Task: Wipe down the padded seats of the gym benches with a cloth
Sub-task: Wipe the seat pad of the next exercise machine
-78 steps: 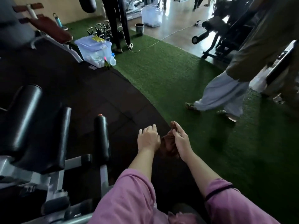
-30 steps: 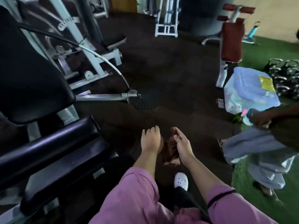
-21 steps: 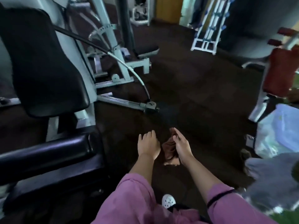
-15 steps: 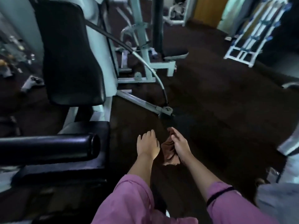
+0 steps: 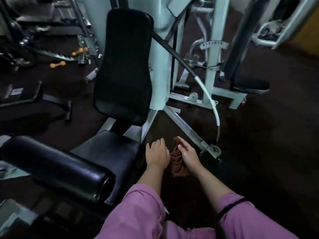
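A bunched brown cloth (image 5: 177,163) hangs between my two hands in front of me. My right hand (image 5: 189,153) holds it, fingers curled around its upper edge. My left hand (image 5: 158,153) is right beside the cloth, its fingers curled down; whether it grips the cloth is hidden. Just left of my hands is a black padded seat (image 5: 110,152) of a white-framed machine, with a tall black backrest (image 5: 124,66) behind it. A black roller pad (image 5: 57,167) lies across the seat's near left side.
A white machine frame (image 5: 160,57) with a black and white lever bar (image 5: 205,88) stands behind the seat. A second small black seat (image 5: 250,84) is at the right. Orange dumbbells (image 5: 57,63) and flat black pads (image 5: 19,94) lie on the dark floor at the left.
My view has swung left from the green turf and a walking person to this machine. The hands and cloth have kept the same pose in front of me, now close beside the black seat.
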Demonstrator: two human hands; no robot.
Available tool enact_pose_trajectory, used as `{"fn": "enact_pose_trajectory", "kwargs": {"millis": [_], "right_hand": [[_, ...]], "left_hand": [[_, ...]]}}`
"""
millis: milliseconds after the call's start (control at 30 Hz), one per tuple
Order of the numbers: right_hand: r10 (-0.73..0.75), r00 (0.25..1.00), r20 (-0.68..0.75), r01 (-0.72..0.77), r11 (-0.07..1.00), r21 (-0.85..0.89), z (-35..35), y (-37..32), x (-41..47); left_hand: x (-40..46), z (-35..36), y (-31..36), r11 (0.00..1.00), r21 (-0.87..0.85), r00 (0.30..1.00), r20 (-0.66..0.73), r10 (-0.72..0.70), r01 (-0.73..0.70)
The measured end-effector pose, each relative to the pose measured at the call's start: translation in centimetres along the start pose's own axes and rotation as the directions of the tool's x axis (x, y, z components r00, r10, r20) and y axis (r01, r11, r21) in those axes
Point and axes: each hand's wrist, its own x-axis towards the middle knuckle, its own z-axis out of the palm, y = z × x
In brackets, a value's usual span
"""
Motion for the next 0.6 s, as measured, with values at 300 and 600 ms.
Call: {"fn": "enact_pose_trajectory", "kwargs": {"millis": [300, 600], "right_hand": [[-0.018, 0.964, 0.267, 0.029, 0.999, -0.036, 4.1, -4.3, 9.3], [0.049, 0.787, 0.615, 0.075, 0.982, -0.174, 8.1, -6.3, 18.6]], "left_hand": [[6.3, -1.6, -3.4, 0.953, -0.061, 0.953, -0.036, -0.3, 0.298], [9.3, -1.4, -5.3, 0.747, -0.137, 0.751, -0.026, -0.659, 0.651]]}}
